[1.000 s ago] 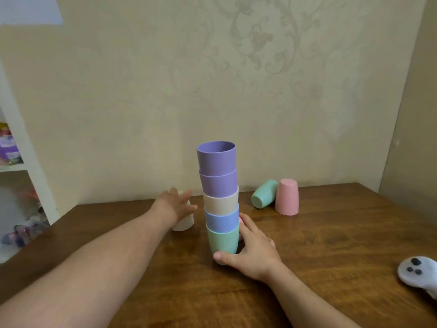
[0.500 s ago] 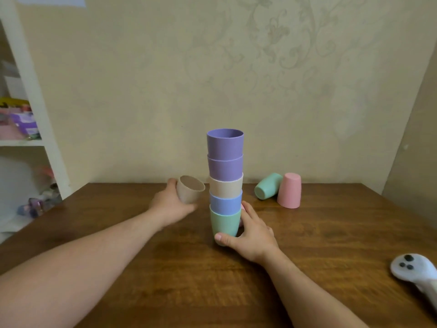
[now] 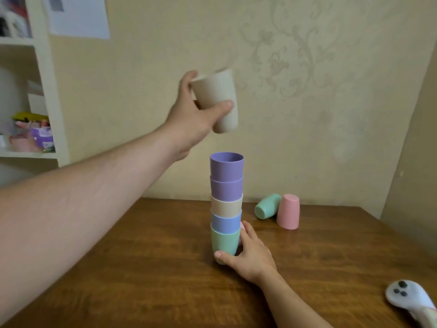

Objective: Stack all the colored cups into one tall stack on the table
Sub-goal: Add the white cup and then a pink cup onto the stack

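1. Two bare hands are at work over a brown wooden counter [image 3: 146, 268]: the left hand [image 3: 191, 119] is raised in the air, thumb and fingers wrapped around a single beige plastic cup [image 3: 218, 98], which is tilted and blurred, mouth upward, above and slightly left of the stack.
2. Lower down, the right hand [image 3: 250, 253] grips the base of the stack, thumb across the front of the bottom cup and fingers curled behind it.
3. Five cups make up the upright nested stack of plastic cups [image 3: 226, 204], which stands on the counter, all mouths up: from the bottom, one mint-green cup [image 3: 224, 242], one blue cup [image 3: 225, 222], one beige stacked cup [image 3: 226, 205], and two purple cups, the lower purple cup [image 3: 226, 189] and the top purple cup [image 3: 226, 165].
4. Two loose cups sit near the back edge, to the right of the stack and apart from it: one mint-green cup lying on its side [image 3: 267, 206] and one pink cup standing upside down [image 3: 288, 211], the two touching or nearly so.
5. Eight cups are counted in all: three beige or green pairs aside, one blue and one pink.
6. One white handheld controller with dark buttons [image 3: 406, 295] lies at the counter's right front corner.
7. One white shelf unit [image 3: 50, 91] stands at left, holding blurred items; one sheet of paper [image 3: 78, 16] hangs on the patterned wall, its print too blurred to read.
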The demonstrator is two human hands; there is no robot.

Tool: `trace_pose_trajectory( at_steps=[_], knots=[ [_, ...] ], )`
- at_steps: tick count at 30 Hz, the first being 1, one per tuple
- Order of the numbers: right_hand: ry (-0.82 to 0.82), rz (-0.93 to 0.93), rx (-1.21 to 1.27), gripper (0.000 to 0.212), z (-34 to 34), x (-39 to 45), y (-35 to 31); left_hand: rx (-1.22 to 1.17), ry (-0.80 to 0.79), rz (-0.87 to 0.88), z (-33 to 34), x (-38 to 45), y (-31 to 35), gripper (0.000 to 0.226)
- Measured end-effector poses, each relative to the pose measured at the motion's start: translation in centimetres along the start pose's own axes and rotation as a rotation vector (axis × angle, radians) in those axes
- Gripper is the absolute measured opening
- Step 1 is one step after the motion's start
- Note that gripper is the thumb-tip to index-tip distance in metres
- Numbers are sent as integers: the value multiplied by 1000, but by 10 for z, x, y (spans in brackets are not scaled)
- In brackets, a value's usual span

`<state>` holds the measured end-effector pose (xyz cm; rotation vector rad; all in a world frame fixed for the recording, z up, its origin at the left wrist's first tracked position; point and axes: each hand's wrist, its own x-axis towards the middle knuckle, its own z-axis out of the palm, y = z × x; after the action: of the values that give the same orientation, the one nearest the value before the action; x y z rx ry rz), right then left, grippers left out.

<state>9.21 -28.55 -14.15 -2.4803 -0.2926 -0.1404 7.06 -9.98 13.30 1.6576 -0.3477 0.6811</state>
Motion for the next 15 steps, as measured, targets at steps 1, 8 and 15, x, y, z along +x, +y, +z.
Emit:
trace_pose_trajectory(
  at_steps=[1, 8, 15],
  knots=[
    [3, 0, -4, 116, 0, 0, 0, 74, -56, 6, 8, -6, 2, 106],
    [11, 4, 2, 118, 1, 0, 0, 211, -208, -110, 30, -37, -47, 92],
    [5, 23, 4, 118, 0, 2, -1, 175, -209, -152, 32, -39, -60, 108]
  ],
)
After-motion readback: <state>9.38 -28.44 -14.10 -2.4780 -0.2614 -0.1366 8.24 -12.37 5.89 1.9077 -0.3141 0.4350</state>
